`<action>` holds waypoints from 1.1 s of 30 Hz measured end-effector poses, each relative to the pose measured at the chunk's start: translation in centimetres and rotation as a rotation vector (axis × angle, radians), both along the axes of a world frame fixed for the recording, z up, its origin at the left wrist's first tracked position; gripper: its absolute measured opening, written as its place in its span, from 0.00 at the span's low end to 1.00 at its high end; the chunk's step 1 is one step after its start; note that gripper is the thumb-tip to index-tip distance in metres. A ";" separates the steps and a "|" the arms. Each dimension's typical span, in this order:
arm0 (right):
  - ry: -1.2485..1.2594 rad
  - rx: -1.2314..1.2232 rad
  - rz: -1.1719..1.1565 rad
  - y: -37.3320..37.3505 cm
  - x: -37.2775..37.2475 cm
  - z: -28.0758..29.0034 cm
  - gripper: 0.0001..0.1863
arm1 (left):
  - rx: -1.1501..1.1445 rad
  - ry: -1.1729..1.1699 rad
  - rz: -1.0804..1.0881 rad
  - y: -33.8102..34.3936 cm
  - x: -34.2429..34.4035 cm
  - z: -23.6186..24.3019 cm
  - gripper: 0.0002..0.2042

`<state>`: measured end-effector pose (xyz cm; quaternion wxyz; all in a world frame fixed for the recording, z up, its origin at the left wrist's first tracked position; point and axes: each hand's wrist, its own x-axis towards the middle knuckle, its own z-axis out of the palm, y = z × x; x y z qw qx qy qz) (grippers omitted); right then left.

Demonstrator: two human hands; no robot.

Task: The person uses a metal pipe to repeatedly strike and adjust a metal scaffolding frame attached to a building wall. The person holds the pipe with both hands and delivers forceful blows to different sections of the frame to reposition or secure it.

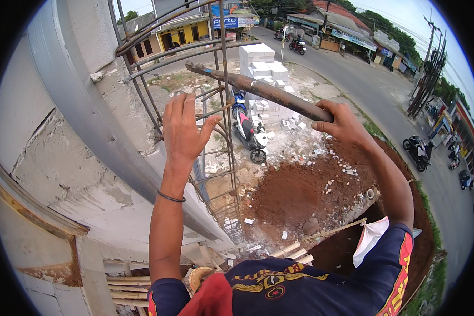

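Observation:
My right hand is closed round one end of a long rusty metal pipe. The pipe slants up to the left, and its far end, with a small blue mark, lies across the upright bars of a steel rebar cage. Fingers stretched and thumb apart, my left hand is raised beside the cage, below the pipe's far end. It holds nothing that I can see; whether its fingertips touch a bar I cannot tell. Bent stirrup bars stick out around the cage above that hand.
A block wall with a grey metal channel rises close on my left. Far below are a parked scooter, stacked white blocks, red soil and a dark pit. Bamboo poles lie beneath me. A road curves beyond.

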<state>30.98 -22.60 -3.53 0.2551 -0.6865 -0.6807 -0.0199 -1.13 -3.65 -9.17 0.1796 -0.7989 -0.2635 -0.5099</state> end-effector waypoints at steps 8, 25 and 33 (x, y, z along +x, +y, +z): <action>-0.157 -0.120 0.035 3.7 -5.0 5.2 0.25 | -0.546 0.419 0.225 1.8 -0.6 2.5 0.52; -0.337 -0.262 0.059 2.7 -6.0 5.8 0.24 | -0.598 0.376 0.214 0.8 -0.6 2.7 0.48; -0.361 -0.311 0.057 3.2 -6.2 5.3 0.24 | -0.599 0.368 0.215 1.2 -0.8 2.1 0.46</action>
